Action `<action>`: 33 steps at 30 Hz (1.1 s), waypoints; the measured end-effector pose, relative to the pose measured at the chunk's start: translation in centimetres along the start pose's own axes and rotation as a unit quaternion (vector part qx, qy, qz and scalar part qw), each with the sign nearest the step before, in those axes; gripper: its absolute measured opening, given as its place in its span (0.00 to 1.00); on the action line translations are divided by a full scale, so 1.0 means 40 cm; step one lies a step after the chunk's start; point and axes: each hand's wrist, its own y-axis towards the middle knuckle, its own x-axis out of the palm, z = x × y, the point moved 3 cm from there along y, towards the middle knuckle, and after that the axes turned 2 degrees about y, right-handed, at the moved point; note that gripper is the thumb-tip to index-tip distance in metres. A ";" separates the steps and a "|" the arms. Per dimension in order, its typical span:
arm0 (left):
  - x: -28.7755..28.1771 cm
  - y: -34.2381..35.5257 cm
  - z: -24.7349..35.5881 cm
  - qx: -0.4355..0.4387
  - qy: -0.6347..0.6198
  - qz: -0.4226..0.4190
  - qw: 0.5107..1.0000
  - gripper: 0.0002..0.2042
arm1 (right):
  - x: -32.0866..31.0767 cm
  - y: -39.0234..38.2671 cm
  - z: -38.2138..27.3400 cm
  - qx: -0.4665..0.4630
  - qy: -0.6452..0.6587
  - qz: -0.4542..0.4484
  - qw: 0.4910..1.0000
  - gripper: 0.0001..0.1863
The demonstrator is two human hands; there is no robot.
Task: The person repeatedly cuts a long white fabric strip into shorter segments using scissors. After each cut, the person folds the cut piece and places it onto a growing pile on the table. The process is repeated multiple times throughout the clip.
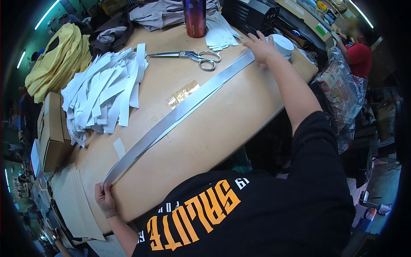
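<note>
A long white elastic-like band stretches diagonally across the table, lying in at least two layers. Its near-left end is pinched in my left hand, at the table's left front. At the far right, my right hand lies on the band's other end with fingers spread. Just beside it stands a white roll of similar band. Metal scissors lie behind the band, blades pointing left, touched by neither hand. A big heap of cut white strips covers the table's left side.
A smaller bunch of strips and a purple-red bottle stand at the back. Yellow cloth and a cardboard box border the left. A black machine sits back right. A person in red is beyond.
</note>
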 end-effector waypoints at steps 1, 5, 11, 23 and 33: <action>0.001 -0.005 0.001 -0.011 -0.006 0.005 1.000 0.09 | 0.014 0.018 0.009 0.016 -0.007 -0.020 1.000 0.34; 0.004 -0.018 0.023 -0.017 0.005 0.014 1.000 0.07 | 0.081 0.044 0.091 0.042 -0.004 -0.015 0.999 0.27; 0.149 0.019 0.189 0.121 0.102 -0.022 0.987 0.06 | 0.175 0.045 0.283 0.125 -0.054 0.015 0.991 0.22; 0.151 0.017 0.167 0.094 0.066 -0.024 0.993 0.06 | 0.035 -0.151 -0.113 -0.239 0.272 0.193 0.912 0.17; 0.161 0.028 0.186 0.103 0.074 -0.010 0.992 0.03 | -0.027 -0.153 -0.266 -0.201 0.234 0.047 0.950 0.26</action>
